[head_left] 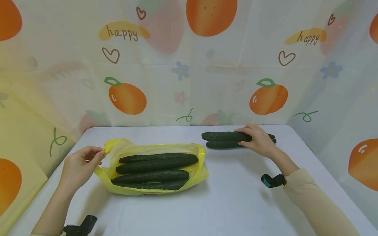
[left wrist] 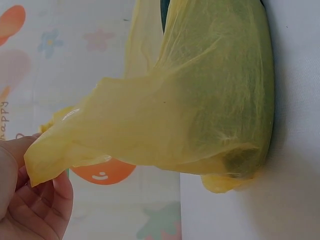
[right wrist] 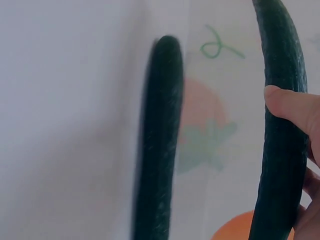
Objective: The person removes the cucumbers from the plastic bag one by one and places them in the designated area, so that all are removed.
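My left hand pinches the gathered left edge of a yellow plastic bag, drawing it up off the table. Several dark green cucumbers lie side by side in the bag's open mouth. At the back right, my right hand grips a cucumber around its middle, thumb on the near side. Just below and in front of it, a second cucumber lies on the table, apart from the held one in the right wrist view. Part of both is hidden behind my hand in the head view.
A white table bears everything. Behind it hangs a printed cloth with oranges and hearts, close to the table's back edge. Each wrist carries a small black camera.
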Demonstrator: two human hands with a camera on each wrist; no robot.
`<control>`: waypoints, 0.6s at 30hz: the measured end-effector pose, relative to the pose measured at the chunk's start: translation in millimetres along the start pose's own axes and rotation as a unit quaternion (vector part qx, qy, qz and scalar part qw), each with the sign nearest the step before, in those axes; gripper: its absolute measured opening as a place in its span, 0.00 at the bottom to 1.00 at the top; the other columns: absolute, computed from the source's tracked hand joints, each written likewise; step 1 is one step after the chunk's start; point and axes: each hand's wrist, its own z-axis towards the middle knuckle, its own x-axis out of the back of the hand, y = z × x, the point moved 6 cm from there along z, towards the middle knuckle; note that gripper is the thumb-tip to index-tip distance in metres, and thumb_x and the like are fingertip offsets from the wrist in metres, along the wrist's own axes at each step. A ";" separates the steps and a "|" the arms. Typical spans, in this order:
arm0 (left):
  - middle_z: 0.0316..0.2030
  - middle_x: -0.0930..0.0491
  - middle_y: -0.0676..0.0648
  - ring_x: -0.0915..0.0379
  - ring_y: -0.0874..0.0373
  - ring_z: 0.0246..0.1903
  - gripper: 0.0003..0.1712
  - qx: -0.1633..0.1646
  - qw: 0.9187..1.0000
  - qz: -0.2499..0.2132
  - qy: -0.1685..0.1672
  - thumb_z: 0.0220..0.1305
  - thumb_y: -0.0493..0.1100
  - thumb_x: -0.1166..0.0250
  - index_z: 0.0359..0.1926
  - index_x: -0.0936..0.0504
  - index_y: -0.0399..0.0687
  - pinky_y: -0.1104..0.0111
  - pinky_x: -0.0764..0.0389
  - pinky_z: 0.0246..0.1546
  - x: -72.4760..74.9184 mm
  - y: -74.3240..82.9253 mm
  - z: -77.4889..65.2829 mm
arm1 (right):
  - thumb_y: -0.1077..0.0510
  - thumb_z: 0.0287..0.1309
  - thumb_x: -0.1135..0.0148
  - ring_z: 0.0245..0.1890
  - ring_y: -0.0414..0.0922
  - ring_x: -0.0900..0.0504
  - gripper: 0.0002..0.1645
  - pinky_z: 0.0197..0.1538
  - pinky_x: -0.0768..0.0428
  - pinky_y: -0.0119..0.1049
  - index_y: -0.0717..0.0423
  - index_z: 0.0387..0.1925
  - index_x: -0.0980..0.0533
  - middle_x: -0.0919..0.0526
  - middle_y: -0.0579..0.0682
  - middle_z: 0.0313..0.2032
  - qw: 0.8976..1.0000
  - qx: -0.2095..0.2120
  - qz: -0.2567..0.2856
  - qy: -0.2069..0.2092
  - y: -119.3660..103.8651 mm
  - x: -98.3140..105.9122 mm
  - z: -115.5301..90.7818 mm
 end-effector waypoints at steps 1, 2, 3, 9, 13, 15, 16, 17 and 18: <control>0.25 0.18 0.46 0.29 0.78 0.19 0.07 0.000 1.000 0.000 0.000 0.59 0.43 0.37 0.35 0.19 0.43 0.77 0.29 0.15 0.1 0.2 0.0 | 0.63 0.43 0.29 0.39 0.50 0.27 0.25 0.42 0.28 0.45 0.54 0.47 0.22 0.22 0.52 0.39 1.000 -0.006 0.001 -0.003 2.8 -0.9 -1.9; 0.25 0.18 0.46 0.29 0.78 0.19 0.07 0.000 1.000 -0.001 0.000 0.59 0.43 0.37 0.35 0.19 0.43 0.77 0.29 0.15 -0.1 0.4 -0.1 | 0.63 0.43 0.29 0.40 0.50 0.27 0.24 0.43 0.28 0.46 0.54 0.47 0.22 0.22 0.52 0.39 1.000 -0.013 0.002 -0.006 5.7 -1.9 -3.7; 0.26 0.18 0.45 0.29 0.78 0.19 0.07 0.000 1.000 0.000 0.000 0.59 0.43 0.37 0.35 0.19 0.43 0.77 0.29 0.15 -0.1 0.6 -0.1 | 0.62 0.44 0.29 0.40 0.51 0.27 0.24 0.43 0.29 0.47 0.54 0.47 0.22 0.22 0.53 0.39 1.000 -0.020 0.002 -0.011 8.6 -3.3 -5.5; 0.27 0.18 0.44 0.29 0.77 0.20 0.08 0.008 1.000 0.003 -0.005 0.60 0.44 0.37 0.36 0.19 0.43 0.76 0.29 0.15 0.1 0.1 -0.3 | 0.61 0.45 0.30 0.41 0.52 0.28 0.24 0.45 0.29 0.47 0.55 0.48 0.23 0.22 0.54 0.40 0.998 -0.049 0.002 -0.035 24.2 -13.2 -15.1; 0.28 0.18 0.43 0.29 0.78 0.20 0.08 0.007 1.000 0.004 -0.005 0.60 0.44 0.37 0.36 0.19 0.43 0.76 0.29 0.15 -0.3 -0.2 -0.5 | 0.62 0.45 0.30 0.41 0.51 0.28 0.24 0.44 0.29 0.46 0.55 0.48 0.22 0.22 0.53 0.40 0.997 -0.058 0.006 -0.048 32.0 -20.8 -20.2; 0.28 0.18 0.43 0.29 0.77 0.20 0.08 0.006 1.000 0.005 -0.005 0.60 0.43 0.37 0.36 0.19 0.43 0.76 0.29 0.15 -0.8 -0.4 -0.5 | 0.62 0.45 0.30 0.41 0.51 0.28 0.24 0.44 0.29 0.46 0.54 0.48 0.22 0.22 0.53 0.40 0.996 -0.063 0.005 -0.055 35.6 -25.1 -22.9; 0.28 0.18 0.43 0.29 0.77 0.20 0.08 0.006 1.000 0.004 -0.005 0.60 0.43 0.37 0.36 0.19 0.43 0.76 0.29 0.15 -1.0 -0.5 -0.5 | 0.63 0.44 0.30 0.41 0.51 0.28 0.24 0.44 0.28 0.46 0.54 0.47 0.22 0.22 0.52 0.40 0.996 -0.064 0.004 -0.058 37.0 -27.2 -24.2; 0.28 0.18 0.43 0.29 0.76 0.20 0.08 0.007 1.000 0.005 -0.005 0.60 0.44 0.38 0.36 0.19 0.42 0.76 0.29 0.15 -1.2 -0.7 -0.4 | 0.63 0.44 0.30 0.41 0.51 0.27 0.24 0.44 0.28 0.47 0.54 0.47 0.22 0.22 0.53 0.40 0.996 -0.065 0.003 -0.062 38.4 -29.3 -25.3; 0.28 0.18 0.43 0.29 0.76 0.20 0.09 0.007 1.000 0.005 -0.006 0.61 0.44 0.38 0.36 0.19 0.43 0.76 0.29 0.15 -1.3 -0.9 -0.4 | 0.63 0.44 0.30 0.41 0.52 0.27 0.24 0.45 0.28 0.48 0.54 0.47 0.22 0.22 0.52 0.41 0.996 -0.066 0.001 -0.065 39.9 -31.7 -26.5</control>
